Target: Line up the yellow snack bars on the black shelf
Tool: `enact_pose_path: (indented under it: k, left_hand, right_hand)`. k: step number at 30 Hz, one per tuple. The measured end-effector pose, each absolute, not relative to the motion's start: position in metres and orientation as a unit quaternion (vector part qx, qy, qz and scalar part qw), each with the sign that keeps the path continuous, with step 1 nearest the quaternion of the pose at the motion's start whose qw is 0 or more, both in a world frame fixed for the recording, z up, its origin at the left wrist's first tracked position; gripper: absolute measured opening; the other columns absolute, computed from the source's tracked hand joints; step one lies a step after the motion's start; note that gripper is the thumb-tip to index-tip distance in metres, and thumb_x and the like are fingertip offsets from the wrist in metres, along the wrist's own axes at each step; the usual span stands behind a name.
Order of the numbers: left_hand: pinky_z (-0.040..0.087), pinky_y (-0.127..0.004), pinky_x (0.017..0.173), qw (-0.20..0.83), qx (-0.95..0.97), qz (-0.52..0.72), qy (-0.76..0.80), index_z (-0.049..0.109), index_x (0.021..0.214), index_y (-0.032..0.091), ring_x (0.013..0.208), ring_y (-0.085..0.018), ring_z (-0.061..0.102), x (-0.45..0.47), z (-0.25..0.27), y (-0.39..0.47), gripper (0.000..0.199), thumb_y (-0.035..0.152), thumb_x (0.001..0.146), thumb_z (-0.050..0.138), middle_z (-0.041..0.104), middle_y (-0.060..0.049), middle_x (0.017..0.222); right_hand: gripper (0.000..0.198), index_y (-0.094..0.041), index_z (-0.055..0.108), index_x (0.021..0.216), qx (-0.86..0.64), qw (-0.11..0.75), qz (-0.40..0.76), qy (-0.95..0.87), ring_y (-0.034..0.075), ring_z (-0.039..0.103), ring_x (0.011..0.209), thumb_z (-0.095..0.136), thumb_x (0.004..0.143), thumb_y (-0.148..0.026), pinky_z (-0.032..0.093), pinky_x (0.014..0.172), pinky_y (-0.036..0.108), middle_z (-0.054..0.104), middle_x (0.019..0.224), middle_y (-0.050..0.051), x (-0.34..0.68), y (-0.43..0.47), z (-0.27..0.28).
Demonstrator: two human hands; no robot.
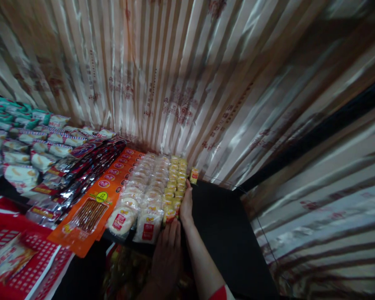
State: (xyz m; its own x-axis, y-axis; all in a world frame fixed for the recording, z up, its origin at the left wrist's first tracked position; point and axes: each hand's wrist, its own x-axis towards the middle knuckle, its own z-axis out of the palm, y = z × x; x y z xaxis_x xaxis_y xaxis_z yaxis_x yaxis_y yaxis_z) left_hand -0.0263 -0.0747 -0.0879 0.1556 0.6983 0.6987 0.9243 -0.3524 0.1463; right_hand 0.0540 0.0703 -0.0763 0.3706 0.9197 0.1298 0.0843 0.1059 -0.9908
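Rows of small yellow snack packets stand on the black shelf top, packed close together. My left hand lies at their front end, fingers stretched out and touching the nearest packets. Along the right side of the same rows is my right hand, its fingers extended and pointing away from me. One loose yellow packet stands apart, just beyond my right fingertips. Left of the yellow rows are clear-wrapped round rice crackers and a row of clear-wrapped oblong crackers. Neither hand has anything gripped in it.
Orange bags of brown sticks, dark red bags and white packets line the left. A red basket holds a packet at lower left. Bare black surface lies right. Printed plastic sheeting hangs behind; a black pole slants right.
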Motion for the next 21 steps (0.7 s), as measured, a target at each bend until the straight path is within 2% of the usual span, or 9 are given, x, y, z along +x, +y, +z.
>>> enact_pose_path:
  k: [5,9,14,21]
  left_hand:
    - [0.033,-0.041,0.102,0.148,-0.745,-0.330,-0.560,0.047,0.126,0.005,0.127,-0.029,0.035,-0.027,-0.087,-0.075,0.046,0.011,0.082,0.038,0.048,-0.016,0.131]
    - [0.033,-0.044,0.103,0.140,-0.749,-0.322,-0.561,0.042,0.131,0.004,0.131,-0.030,0.030,-0.027,-0.090,-0.076,0.051,0.009,0.080,0.039,0.044,-0.016,0.136]
    - [0.032,-0.045,0.105,0.147,-0.753,-0.316,-0.558,0.030,0.139,0.005,0.131,-0.029,0.032,-0.026,-0.094,-0.075,0.059,0.014,0.082,0.040,0.036,-0.017,0.142]
    - [0.034,-0.044,0.104,0.127,-0.751,-0.338,-0.552,0.029,0.140,0.006,0.132,-0.029,0.032,-0.025,-0.093,-0.074,0.059,0.013,0.081,0.039,0.043,-0.014,0.138]
  right_hand:
    - [0.068,-0.029,0.039,0.136,-0.518,0.623,0.436,-0.392,0.017,0.044,0.125,0.024,0.083,-0.068,0.033,0.104,0.034,0.052,0.133,0.001,0.050,0.070,-0.074]
    - [0.070,-0.034,0.029,0.140,-0.483,0.622,0.518,-0.332,0.018,0.044,0.126,0.025,0.081,-0.072,0.036,0.103,0.035,0.043,0.140,-0.003,0.054,0.074,-0.066]
    - [0.070,-0.035,0.027,0.141,-0.466,0.627,0.535,-0.322,0.017,0.043,0.127,0.023,0.081,-0.072,0.036,0.104,0.035,0.041,0.141,-0.005,0.049,0.078,-0.055]
    - [0.066,-0.037,0.026,0.140,-0.438,0.641,0.540,-0.325,0.014,0.035,0.132,0.026,0.083,-0.069,0.031,0.107,0.034,0.040,0.142,-0.006,0.040,0.073,-0.050]
